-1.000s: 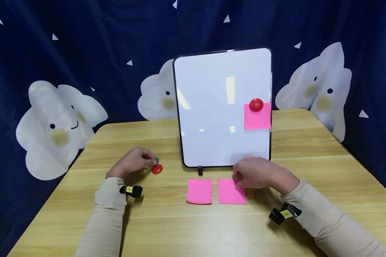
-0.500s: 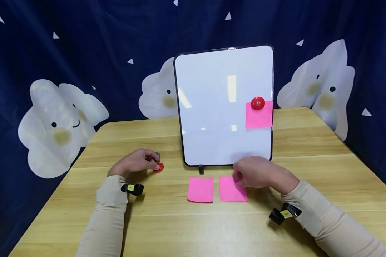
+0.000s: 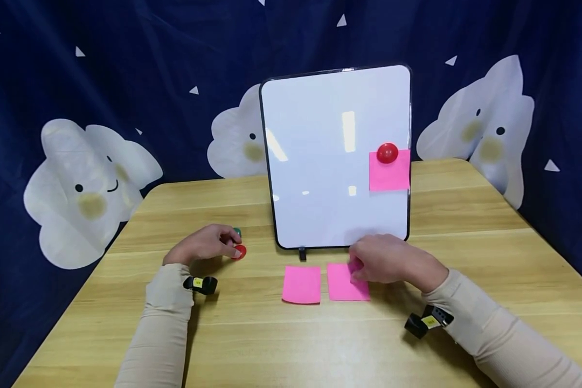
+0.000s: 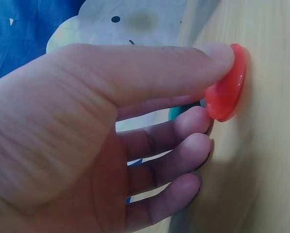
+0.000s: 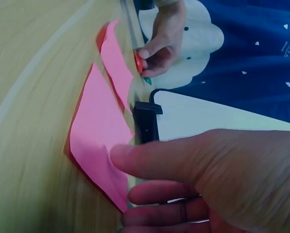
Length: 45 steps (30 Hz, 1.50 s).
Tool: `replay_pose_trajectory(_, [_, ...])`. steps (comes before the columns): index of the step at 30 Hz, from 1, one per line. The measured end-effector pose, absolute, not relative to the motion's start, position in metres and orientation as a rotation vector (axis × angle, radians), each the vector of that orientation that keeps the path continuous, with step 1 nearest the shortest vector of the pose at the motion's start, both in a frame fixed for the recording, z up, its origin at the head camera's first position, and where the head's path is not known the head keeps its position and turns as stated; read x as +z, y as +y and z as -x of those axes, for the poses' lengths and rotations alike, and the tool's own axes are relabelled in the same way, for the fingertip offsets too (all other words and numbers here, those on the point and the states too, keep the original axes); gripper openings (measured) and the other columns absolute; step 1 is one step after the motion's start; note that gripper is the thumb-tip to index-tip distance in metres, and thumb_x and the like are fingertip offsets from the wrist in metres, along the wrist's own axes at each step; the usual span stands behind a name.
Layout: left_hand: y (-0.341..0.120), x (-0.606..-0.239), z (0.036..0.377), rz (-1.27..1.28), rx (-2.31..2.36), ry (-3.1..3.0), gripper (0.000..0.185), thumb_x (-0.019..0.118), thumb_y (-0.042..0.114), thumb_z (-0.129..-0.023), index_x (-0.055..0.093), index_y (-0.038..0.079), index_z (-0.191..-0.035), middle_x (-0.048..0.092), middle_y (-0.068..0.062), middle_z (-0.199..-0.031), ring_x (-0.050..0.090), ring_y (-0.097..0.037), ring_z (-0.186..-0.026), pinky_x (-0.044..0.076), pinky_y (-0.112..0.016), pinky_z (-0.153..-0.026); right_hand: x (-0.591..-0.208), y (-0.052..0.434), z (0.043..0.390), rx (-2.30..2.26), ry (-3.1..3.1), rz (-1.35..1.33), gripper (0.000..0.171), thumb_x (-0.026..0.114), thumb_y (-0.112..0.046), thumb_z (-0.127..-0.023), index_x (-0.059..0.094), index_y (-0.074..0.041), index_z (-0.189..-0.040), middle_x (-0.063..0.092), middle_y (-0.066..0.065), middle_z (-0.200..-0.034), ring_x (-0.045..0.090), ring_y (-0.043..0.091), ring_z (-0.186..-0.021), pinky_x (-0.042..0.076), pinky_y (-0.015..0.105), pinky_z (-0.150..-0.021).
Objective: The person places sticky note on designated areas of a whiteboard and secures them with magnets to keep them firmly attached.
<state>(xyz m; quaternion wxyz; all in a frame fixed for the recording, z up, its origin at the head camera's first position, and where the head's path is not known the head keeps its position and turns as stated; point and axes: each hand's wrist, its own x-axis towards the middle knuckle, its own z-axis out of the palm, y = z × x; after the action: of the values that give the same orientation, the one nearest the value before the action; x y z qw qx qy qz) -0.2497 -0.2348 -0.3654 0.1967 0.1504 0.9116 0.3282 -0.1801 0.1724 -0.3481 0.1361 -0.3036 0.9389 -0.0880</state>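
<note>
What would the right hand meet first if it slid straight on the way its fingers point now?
Most likely the second pink note. The right hand points leftward, fingers on the near pink note. Beyond its left edge, across a narrow strip of table, lies the other note.

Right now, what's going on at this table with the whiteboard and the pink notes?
A person sits at a wooden table facing a small upright whiteboard. One pink note is already pinned to it by a red magnet. The left hand pinches another red magnet on the table, beside a green one. The right hand is lifting the edge of the right sticky note, while the left note lies flat beside it.
</note>
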Motion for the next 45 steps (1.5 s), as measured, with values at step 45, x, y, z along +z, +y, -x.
replay_pose_trajectory(45, [-0.2347, -0.3667, 0.2462, -0.408, 0.925, 2.536, 0.019, 0.078, 0.017, -0.087, 0.067, 0.008, -0.099, 0.062, -0.008, -0.091, 0.050, -0.023, -0.084, 0.039, -0.037, -0.076, -0.3485, 0.1675, 0.1755, -0.254, 2.744, 0.885, 0.031, 0.084, -0.026, -0.082, 0.055, -0.020, -0.076, 0.048, -0.005, -0.072, 0.045, 0.014, -0.069, 0.038, 0.030, -0.061])
